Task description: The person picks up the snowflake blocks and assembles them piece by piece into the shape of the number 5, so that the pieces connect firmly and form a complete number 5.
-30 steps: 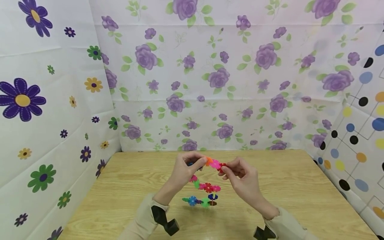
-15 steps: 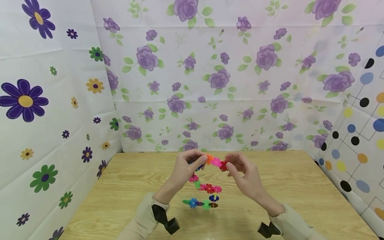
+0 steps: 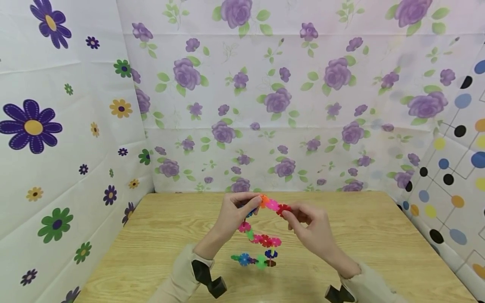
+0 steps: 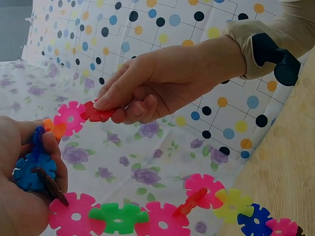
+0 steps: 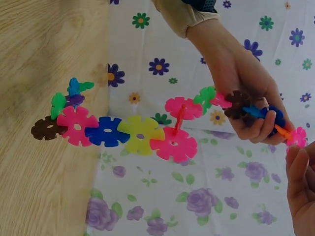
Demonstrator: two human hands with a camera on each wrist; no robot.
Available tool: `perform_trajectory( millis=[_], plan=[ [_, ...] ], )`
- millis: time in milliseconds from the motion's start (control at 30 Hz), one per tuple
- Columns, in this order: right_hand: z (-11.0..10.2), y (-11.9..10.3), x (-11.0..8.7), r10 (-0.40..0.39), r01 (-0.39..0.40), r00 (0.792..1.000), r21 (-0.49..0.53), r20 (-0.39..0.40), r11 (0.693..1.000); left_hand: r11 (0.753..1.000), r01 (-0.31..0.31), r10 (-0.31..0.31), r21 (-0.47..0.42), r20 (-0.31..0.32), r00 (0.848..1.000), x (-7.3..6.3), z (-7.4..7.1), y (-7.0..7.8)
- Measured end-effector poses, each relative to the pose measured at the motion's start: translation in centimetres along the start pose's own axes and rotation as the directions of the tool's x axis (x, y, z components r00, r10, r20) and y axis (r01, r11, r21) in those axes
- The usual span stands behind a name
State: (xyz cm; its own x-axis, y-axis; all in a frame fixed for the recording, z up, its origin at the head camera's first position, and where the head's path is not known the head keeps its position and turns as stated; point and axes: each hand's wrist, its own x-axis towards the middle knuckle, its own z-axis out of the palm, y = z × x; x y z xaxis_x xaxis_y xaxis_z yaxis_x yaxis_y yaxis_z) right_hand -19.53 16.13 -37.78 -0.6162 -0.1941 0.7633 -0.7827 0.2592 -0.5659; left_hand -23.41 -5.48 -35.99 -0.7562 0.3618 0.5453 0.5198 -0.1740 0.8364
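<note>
A chain of interlocking snowflake discs, in several colours, hangs between and below my hands. My left hand (image 3: 235, 213) pinches it near an orange disc (image 3: 264, 201), and a blue disc (image 4: 30, 173) lies against that palm in the left wrist view. My right hand (image 3: 312, 229) holds the red disc (image 3: 283, 209) at the chain's upper end between thumb and fingers. A pink disc (image 4: 70, 118) links the orange and red ones. From my left hand the chain drops through a green disc (image 4: 118, 211) and a yellow disc (image 5: 141, 134) to a brown disc (image 5: 47, 129), then turns left.
The wooden table (image 3: 159, 235) lies beneath the chain. A purple-flowered cloth (image 3: 242, 105) stands behind it, with a daisy-print cloth (image 3: 75, 139) on the left and a dotted cloth (image 3: 447, 189) on the right.
My right fingers loosened around the red disc half a second ago and now pinch it again. The hanging part of the chain has sunk slightly. My left hand keeps its grip.
</note>
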Motion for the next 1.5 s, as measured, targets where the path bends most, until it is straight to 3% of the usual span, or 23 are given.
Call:
perform_trajectory(
  millis=[133,333,633,1100,1333,1500],
  plan=[
    [0.5,0.0,-0.1,-0.096,0.098,0.995,0.036,-0.032,0.995,0.999,0.024,-0.024,-0.036,-0.009,1.0,0.0,-0.1,0.0],
    [1.1,-0.4,0.1,-0.206,0.209,0.974,0.029,-0.098,0.977,0.997,-0.047,0.049,-0.067,0.037,0.998,0.0,-0.2,0.1],
    [1.0,-0.7,0.3,-0.235,0.234,0.968,-0.021,-0.094,0.972,0.992,-0.108,0.113,-0.071,0.07,0.991,0.0,-0.2,0.2],
    [0.2,-1.8,0.6,-0.232,0.228,0.973,-0.123,-0.018,0.966,0.987,-0.135,0.143,-0.087,0.098,0.985,-0.2,0.0,-0.3],
    [0.2,-1.6,0.2,-0.224,0.223,0.975,-0.13,0.009,0.966,0.99,-0.103,0.111,-0.092,0.09,0.99,-0.5,0.3,0.0],
    [0.7,-1.3,-0.1,-0.255,0.251,0.966,-0.084,-0.043,0.964,0.993,-0.087,0.095,-0.074,0.101,0.99,-0.7,0.3,0.4]
  ],
)
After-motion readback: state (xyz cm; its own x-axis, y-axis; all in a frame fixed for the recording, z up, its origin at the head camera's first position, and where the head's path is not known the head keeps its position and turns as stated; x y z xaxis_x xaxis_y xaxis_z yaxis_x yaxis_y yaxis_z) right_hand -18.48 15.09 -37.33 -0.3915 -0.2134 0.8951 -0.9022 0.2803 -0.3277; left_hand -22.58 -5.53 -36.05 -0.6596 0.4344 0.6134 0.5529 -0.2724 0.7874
